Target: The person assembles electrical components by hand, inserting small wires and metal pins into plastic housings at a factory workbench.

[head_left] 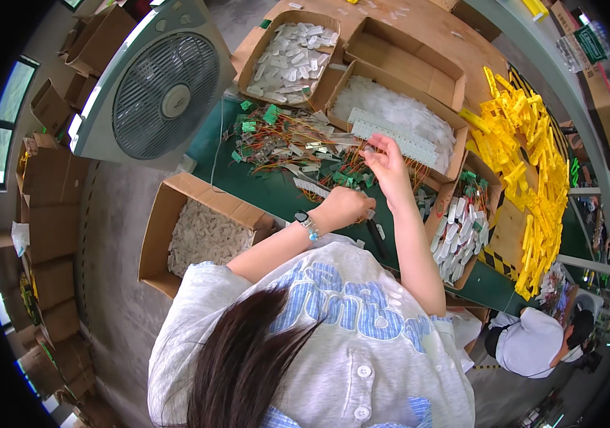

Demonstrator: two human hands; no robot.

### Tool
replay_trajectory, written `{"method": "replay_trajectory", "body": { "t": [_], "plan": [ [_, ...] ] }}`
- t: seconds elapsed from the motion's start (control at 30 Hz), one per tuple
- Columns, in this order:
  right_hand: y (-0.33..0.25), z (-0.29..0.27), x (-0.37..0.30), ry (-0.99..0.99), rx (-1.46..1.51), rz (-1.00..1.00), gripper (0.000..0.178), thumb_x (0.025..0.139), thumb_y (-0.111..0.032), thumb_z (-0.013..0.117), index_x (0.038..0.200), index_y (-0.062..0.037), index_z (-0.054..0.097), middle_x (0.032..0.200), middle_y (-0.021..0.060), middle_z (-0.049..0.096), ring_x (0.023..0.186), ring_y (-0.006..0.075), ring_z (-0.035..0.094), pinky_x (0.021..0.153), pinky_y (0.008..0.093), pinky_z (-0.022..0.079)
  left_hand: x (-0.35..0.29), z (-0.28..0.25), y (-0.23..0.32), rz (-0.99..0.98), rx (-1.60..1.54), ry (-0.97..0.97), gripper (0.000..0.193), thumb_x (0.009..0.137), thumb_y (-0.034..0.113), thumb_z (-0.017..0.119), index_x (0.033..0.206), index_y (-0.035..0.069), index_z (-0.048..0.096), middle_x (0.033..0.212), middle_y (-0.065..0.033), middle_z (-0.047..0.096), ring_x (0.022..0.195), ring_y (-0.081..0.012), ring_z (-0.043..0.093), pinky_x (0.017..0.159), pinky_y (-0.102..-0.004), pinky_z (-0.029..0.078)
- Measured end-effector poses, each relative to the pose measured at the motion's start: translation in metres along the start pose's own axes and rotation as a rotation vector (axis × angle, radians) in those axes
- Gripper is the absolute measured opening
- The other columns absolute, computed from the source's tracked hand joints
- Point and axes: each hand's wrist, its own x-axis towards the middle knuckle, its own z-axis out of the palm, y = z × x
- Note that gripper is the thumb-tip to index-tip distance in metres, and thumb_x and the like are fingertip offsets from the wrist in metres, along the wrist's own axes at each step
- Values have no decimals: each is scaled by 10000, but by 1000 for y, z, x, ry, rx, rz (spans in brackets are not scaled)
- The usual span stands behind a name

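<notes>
My left hand point(346, 207), with a watch and bracelet at its wrist, is curled closed low over the green work table point(248, 191). What its fingers hold is hidden. My right hand point(389, 171) is raised beyond it, thumb and fingers pinched together. A small pale piece seems to show at its fingertips, too small to name. Close by lies a tangled heap of small green circuit boards with red and yellow wires point(283, 139). A white sheet of small parts point(394, 139) rests behind my right hand, across a carton's edge. A dark, stick-like tool point(376, 238) lies near my left hand.
Cartons hold clear plastic pieces point(291, 60), frosted pieces point(376, 100), and white pieces with wires point(455, 239). Another carton point(155, 239) sits at left. A fan point(169, 96) stands far left. Yellow plastic parts point(519, 135) pile at right, beyond which a person point(533, 342) sits.
</notes>
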Motion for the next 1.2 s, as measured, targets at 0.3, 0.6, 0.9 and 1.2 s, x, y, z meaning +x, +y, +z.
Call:
{"method": "replay_trajectory", "body": {
  "t": [0.3,0.6,0.9,1.2],
  "plan": [
    [57,-44,-75,-82,-402,173,271,720,-107,683,932,5,558,880,109,624,812,187,614,694,284,475,7,-2,-12,-217,-204,-8,281,700,188,656,877,82,466,657,-60,615,627,-255,606,534,-352,452],
    [84,-35,-95,194,-518,3,217,668,-96,690,721,9,508,656,128,538,563,243,534,520,330,405,12,-2,-5,-128,-105,-146,320,692,216,657,947,106,497,681,-57,633,631,-252,610,537,-362,462],
    [84,-38,-95,239,-295,-30,144,691,-42,660,772,0,549,700,97,575,620,172,587,563,278,446,16,-13,-8,-98,-93,-87,150,667,181,680,746,76,608,636,-130,584,605,-293,580,521,-364,433],
    [92,-43,-96,144,-246,8,110,700,-15,655,735,1,552,652,34,580,612,89,531,571,242,426,11,-11,-6,-83,-93,-144,130,672,144,648,794,100,640,668,-136,599,629,-307,588,548,-385,453]
  ]
}}
